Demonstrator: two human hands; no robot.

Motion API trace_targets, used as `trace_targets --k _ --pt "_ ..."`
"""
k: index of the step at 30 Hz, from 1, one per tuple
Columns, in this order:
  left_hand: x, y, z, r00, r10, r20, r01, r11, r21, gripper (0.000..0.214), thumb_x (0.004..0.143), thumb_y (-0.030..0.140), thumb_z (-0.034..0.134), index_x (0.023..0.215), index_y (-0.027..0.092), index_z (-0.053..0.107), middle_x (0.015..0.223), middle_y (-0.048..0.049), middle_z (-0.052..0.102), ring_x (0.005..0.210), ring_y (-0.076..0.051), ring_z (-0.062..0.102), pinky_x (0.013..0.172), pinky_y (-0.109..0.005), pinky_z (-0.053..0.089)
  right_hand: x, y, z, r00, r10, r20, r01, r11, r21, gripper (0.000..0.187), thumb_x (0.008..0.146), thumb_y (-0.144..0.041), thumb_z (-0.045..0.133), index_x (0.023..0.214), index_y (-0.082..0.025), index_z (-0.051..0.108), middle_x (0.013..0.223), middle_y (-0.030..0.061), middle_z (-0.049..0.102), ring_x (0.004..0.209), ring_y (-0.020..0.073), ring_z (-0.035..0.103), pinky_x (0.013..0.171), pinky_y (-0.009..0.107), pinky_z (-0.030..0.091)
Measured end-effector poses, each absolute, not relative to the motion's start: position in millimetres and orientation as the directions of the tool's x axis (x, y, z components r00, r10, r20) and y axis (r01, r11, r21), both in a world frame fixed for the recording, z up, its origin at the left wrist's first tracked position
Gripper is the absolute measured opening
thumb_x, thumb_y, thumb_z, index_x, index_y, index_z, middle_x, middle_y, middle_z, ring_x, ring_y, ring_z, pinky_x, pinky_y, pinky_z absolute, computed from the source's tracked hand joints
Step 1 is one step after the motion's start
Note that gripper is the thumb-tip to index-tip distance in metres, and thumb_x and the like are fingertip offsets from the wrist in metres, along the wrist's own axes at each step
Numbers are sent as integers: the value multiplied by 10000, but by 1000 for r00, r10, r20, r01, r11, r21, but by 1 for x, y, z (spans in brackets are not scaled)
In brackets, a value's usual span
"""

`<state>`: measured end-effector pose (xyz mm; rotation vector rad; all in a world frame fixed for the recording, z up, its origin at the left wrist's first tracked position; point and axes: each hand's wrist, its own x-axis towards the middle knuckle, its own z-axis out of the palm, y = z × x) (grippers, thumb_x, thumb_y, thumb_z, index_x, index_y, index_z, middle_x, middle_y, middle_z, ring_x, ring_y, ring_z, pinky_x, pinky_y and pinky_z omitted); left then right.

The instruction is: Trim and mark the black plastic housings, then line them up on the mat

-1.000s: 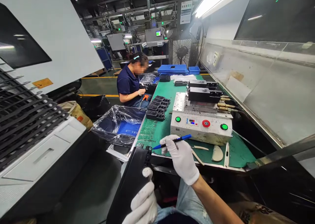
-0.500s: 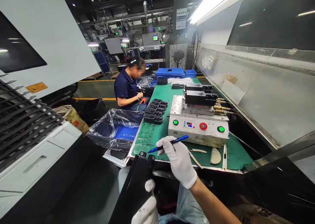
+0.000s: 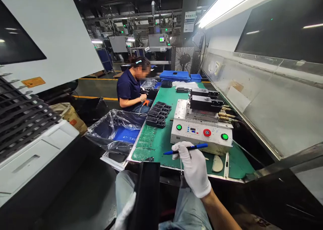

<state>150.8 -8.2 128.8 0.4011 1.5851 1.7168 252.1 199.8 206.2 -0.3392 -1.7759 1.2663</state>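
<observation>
The right hand (image 3: 194,169) is raised over the near edge of the bench, white-gloved, with the bare forearm angled in from the lower right. Its fingers (image 3: 182,148) are closed in a pinch around a blue pen (image 3: 194,146), which is held almost level with the tip pointing left, and a thin metal pin (image 3: 180,166) hangs below the hand. The left hand (image 3: 124,211), also white-gloved, sits low at the bottom edge of the view, gripping a long black panel (image 3: 147,196) that stands nearly upright just short of the bench edge. How far the fingers wrap behind the panel cannot be told, as it hides them. Beyond the hands, on a green mat (image 3: 147,145), stands a white control box (image 3: 199,135) with green buttons and a red button; its small printing is unreadable. Rows of black parts (image 3: 156,117) lie to the left of the box. A plastic-lined blue bin (image 3: 101,130) stands left of the bench. A co-worker (image 3: 128,88) in a navy polo shirt is seated farther along, with hands near an orange-handled tool (image 3: 145,102). A yellow label (image 3: 33,82) and a wall sign (image 3: 189,21) are too small to read.
</observation>
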Motion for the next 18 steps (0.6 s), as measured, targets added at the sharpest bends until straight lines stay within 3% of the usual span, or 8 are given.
trace_targets --k 3,5,12,15,18 --pt "157 -10 146 -731 636 -247 -232 109 967 701 629 620 877 1168 200 724 1078 -93 808 1122 -379 718 987 -462 632 263 194 224 -564 600 567 -264 520 -812 311 1080 -384 504 892 -214 683 787 -1 706 619 103 649 615 206 546" --pt "165 -7 155 -775 588 -232 -164 168 972 790 550 616 912 1191 195 722 1101 -82 818 1144 -386 718 1013 -421 624 266 191 227 -587 573 572 -263 533 -804 304 1083 -377 491 902 -212 672 808 6 703 615 104 635 609 217 541" --pt "183 5 168 -808 539 -236 -131 227 965 843 545 632 894 1241 195 706 1138 -87 819 1135 -361 736 963 -371 648 265 201 200 -656 553 513 -176 549 -817 230 1064 -322 520 941 -201 673 875 36 700 764 144 664 698 259 533" --pt "183 5 165 -806 546 -227 -100 252 962 829 583 627 868 1264 186 694 1193 -96 803 1177 -362 719 980 -378 641 267 206 202 -585 573 574 -196 587 -785 179 1054 -274 544 948 -213 675 866 17 699 789 133 665 745 246 531" --pt "181 6 163 -773 596 -217 -32 306 952 819 639 584 830 1326 176 653 1278 -107 767 1242 -353 684 1061 -412 596 267 203 216 -555 547 627 -269 595 -757 189 1066 -272 525 943 -236 664 840 -15 692 731 105 647 676 202 519"
